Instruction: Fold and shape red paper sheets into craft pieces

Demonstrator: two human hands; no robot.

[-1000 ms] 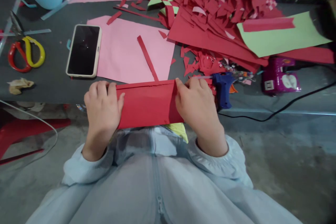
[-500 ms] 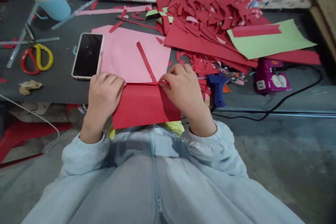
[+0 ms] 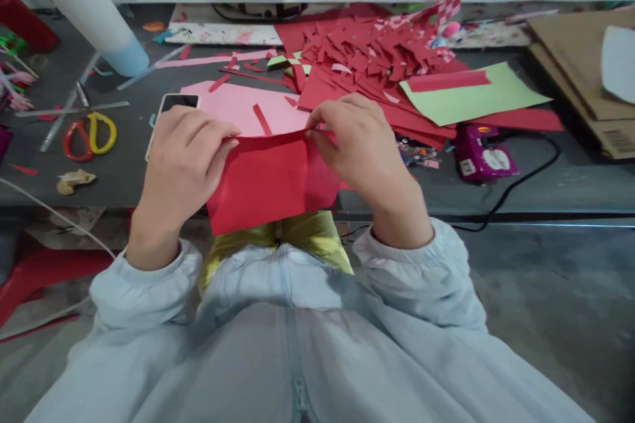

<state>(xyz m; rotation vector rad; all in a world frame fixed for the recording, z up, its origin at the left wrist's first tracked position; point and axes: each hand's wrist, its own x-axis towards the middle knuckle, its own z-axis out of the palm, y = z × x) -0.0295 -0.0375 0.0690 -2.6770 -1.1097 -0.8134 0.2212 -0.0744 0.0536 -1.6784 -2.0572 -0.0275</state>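
A sheet of red paper hangs over the table's front edge, pinched along its upper edge by both hands. My left hand is closed on the upper left corner and partly covers a phone. My right hand grips the upper right part between thumb and forefinger. Behind the red sheet lies pink paper on the table, with a narrow red paper strip on it.
Scissors with red and yellow handles and a white-blue bottle stand left. Cut red paper pieces heap at the back. Rightward are green paper, a purple box with a black cable, and cardboard.
Both hands have raised the red sheet's upper edge off the table. The left hand now covers much of the phone. My view has tilted up, showing more of the table's back.
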